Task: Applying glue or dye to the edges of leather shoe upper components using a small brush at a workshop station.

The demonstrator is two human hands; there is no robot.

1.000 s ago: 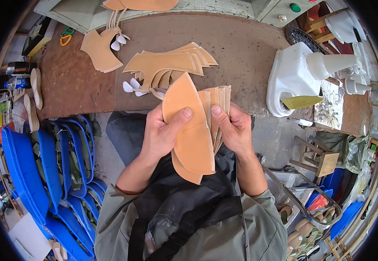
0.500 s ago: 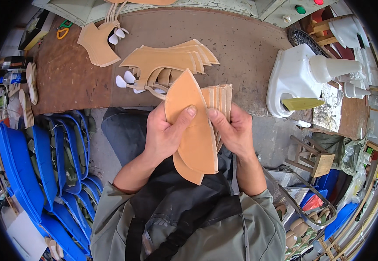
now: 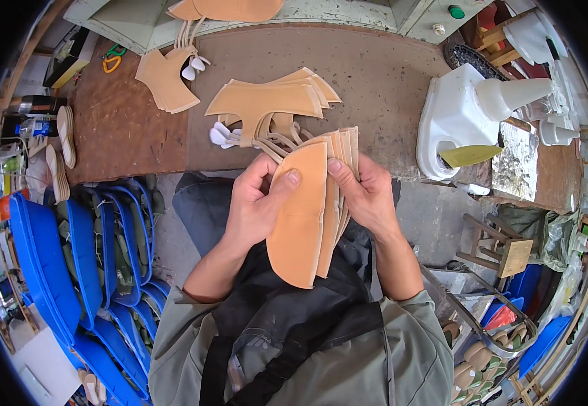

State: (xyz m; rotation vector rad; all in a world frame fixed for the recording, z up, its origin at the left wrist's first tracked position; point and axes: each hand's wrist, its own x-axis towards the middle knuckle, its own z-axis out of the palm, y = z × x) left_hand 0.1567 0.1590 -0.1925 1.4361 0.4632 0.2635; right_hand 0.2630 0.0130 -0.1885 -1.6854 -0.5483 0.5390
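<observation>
Between my hands is a fanned stack of tan shoe upper pieces (image 3: pixel 300 216) with pale edges. My left hand (image 3: pixel 256 199) grips the front pieces, its thumb pressed on their face and its fingers hidden behind. My right hand (image 3: pixel 368 193) pinches the stacked edges on the other side, thumb in front. Thin straps run from behind the held stack toward more layered tan upper pieces (image 3: pixel 263 100) on the table, near some small white oval tabs (image 3: pixel 224 137). Farther left lies another layered set of cut pieces (image 3: pixel 165 78) with straps and white tabs.
The brown worktable (image 3: pixel 131 135) spans ahead. At its right stands a white plastic container (image 3: pixel 453 122) with a nozzle and a yellow-green blade (image 3: pixel 471 155). Orange-handled scissors (image 3: pixel 112 59) lie far left. Blue trays (image 3: pixel 47 260) stand at my left, a wooden stool (image 3: pixel 510 254) at right.
The front piece has tilted and dropped lower, showing more layered edges behind it. Both hands keep hold of the stack. The whole view has shifted slightly.
</observation>
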